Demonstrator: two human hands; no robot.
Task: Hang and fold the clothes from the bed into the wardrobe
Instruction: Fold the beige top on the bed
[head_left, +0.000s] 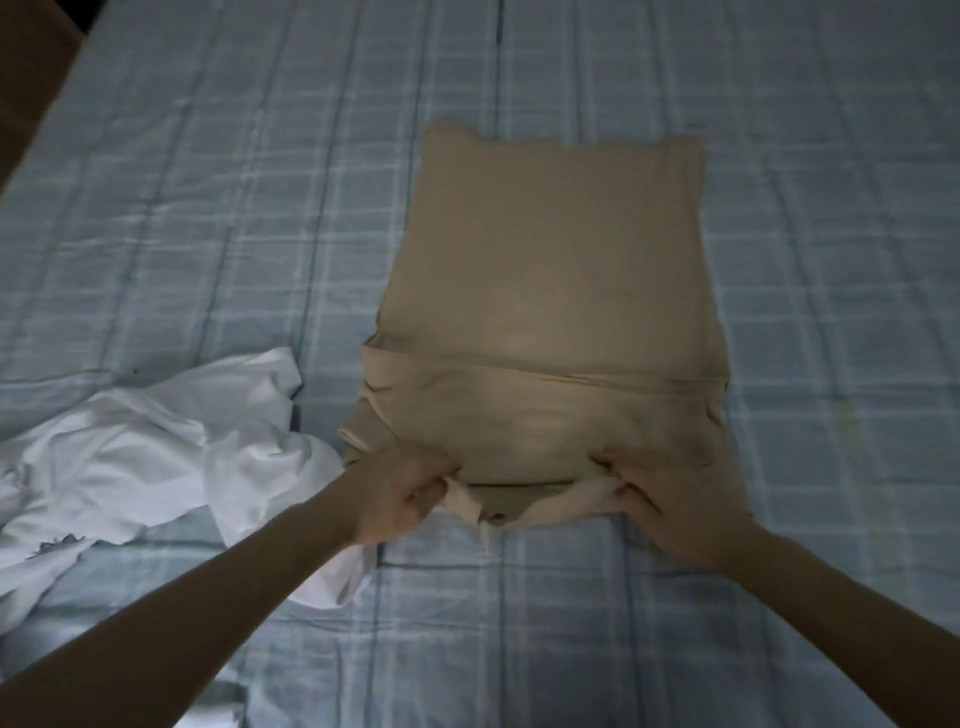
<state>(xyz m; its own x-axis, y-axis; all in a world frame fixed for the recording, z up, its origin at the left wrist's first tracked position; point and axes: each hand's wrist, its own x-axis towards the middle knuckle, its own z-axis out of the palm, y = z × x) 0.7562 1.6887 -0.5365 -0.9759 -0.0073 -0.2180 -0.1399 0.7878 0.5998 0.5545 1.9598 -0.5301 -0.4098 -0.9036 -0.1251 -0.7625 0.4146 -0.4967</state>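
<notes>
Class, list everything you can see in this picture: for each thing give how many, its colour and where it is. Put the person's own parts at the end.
Bed sheet: one, pale blue with a white check, covers the bed across nearly the whole view.
Tan garment: one, beige, laid flat at the centre, near part folded over.
White garment: one, white, crumpled on the sheet to the left of the tan one.
Wooden surface: one, brown, top left corner; too little shows to name it.
Left hand: one, grips the tan garment's near edge.
Right hand: one, grips the same near edge, further right.
</notes>
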